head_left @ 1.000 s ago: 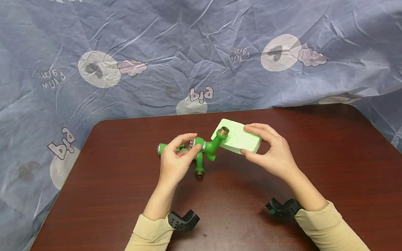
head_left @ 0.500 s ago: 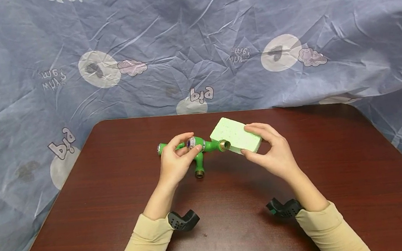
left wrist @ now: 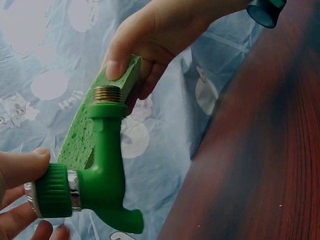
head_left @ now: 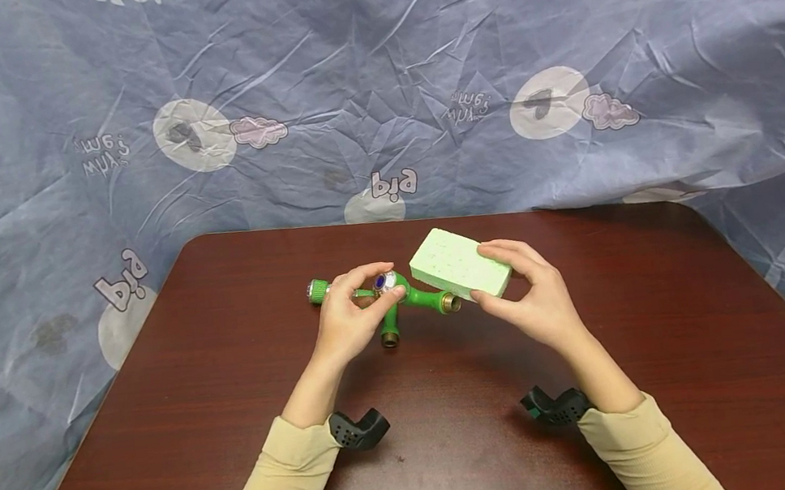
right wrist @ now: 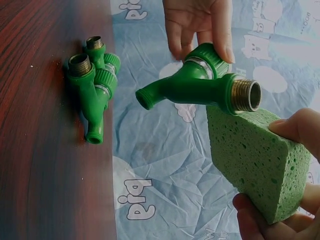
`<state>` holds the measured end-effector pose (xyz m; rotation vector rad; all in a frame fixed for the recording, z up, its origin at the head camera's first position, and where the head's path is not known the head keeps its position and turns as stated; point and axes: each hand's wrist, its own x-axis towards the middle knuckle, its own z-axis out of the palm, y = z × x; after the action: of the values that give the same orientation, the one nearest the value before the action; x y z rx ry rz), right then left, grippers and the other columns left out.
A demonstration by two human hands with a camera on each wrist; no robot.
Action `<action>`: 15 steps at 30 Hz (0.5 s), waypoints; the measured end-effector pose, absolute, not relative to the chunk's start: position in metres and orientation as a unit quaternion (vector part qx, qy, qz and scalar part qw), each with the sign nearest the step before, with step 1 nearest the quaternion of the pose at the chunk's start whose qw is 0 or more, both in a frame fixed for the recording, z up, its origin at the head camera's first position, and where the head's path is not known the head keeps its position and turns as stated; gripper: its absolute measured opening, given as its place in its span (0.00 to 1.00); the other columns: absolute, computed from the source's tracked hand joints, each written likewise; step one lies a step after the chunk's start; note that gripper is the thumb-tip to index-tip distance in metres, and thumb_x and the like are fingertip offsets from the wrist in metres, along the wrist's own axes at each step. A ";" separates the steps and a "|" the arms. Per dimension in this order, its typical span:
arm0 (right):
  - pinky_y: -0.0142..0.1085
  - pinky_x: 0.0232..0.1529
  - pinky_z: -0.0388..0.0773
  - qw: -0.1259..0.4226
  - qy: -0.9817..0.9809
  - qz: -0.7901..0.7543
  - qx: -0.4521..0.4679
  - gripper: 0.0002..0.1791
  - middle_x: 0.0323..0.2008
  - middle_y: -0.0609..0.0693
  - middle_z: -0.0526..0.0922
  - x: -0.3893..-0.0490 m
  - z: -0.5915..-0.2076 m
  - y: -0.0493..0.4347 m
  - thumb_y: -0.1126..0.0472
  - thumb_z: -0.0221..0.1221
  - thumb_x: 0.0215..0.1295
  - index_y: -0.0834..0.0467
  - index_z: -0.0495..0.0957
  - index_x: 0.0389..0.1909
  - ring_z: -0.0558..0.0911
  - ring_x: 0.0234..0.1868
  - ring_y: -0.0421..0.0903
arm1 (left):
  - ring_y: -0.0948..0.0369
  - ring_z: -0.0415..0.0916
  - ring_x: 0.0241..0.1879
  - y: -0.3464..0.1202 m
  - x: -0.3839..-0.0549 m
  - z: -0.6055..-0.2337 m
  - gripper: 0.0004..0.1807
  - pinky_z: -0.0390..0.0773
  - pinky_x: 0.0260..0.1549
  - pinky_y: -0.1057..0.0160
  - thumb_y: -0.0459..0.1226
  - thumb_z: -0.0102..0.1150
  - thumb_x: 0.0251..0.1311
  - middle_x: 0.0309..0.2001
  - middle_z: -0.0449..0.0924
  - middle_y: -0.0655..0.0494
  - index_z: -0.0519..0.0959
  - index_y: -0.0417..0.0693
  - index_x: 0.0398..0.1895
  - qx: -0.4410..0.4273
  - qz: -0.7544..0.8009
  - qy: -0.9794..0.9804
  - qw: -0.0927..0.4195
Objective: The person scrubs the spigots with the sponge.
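Observation:
My left hand (head_left: pixel 342 316) pinches a green plastic tap (left wrist: pixel 107 165) by its ribbed knob (left wrist: pixel 52 192), between thumb and fingers. The tap is held up in the air, its brass threaded inlet (right wrist: pixel 246 95) pointing toward the right hand and its short spout (right wrist: pixel 145 99) bare. My right hand (head_left: pixel 538 292) grips a light green sponge (head_left: pixel 457 261) by its near end, thumb on one side and fingers on the other. In the right wrist view the sponge's pitted face is close below the tap, and the tap overlaps its top edge.
Two more green taps (right wrist: pixel 86 95) with brass threads lie side by side on the dark red-brown table (head_left: pixel 238 427), behind and left of the left hand. A crumpled blue printed cloth (head_left: pixel 372 76) hangs behind the table's far edge.
The held tap has turned in the left hand: its threaded end swung from pointing up and right to down and right, and its knob end faces the head camera more. The sponge has tilted slightly.

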<state>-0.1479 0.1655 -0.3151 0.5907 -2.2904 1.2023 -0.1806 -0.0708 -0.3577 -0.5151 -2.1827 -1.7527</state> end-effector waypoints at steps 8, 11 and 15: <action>0.22 0.39 0.72 0.242 -0.838 0.440 0.216 0.27 0.49 0.61 0.77 -0.149 -0.316 0.166 0.76 0.70 0.42 0.69 0.78 0.48 0.75 0.45 0.48 | 0.56 0.75 0.40 -0.073 -0.181 -0.359 0.18 0.80 0.31 0.64 0.33 0.71 0.47 0.44 0.81 0.53 0.82 0.44 0.45 -0.148 -0.623 -0.754 0.147; 0.22 0.39 0.71 0.242 -0.838 0.439 0.215 0.27 0.49 0.61 0.77 -0.150 -0.316 0.166 0.75 0.70 0.42 0.68 0.78 0.48 0.75 0.44 0.47 | 0.55 0.75 0.41 -0.073 -0.181 -0.358 0.19 0.79 0.31 0.68 0.32 0.71 0.47 0.44 0.81 0.51 0.81 0.41 0.46 -0.135 -0.631 -0.750 0.146; 0.22 0.38 0.71 0.241 -0.837 0.441 0.216 0.27 0.49 0.60 0.77 -0.150 -0.317 0.167 0.75 0.70 0.42 0.68 0.78 0.49 0.75 0.44 0.46 | 0.55 0.74 0.43 -0.074 -0.180 -0.357 0.21 0.80 0.37 0.65 0.31 0.69 0.49 0.47 0.78 0.49 0.79 0.40 0.50 -0.128 -0.629 -0.755 0.131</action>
<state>-0.1502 0.1671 -0.3167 0.5898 -2.2903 1.2078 -0.1800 -0.0741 -0.3565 -0.3718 -2.1929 -1.8274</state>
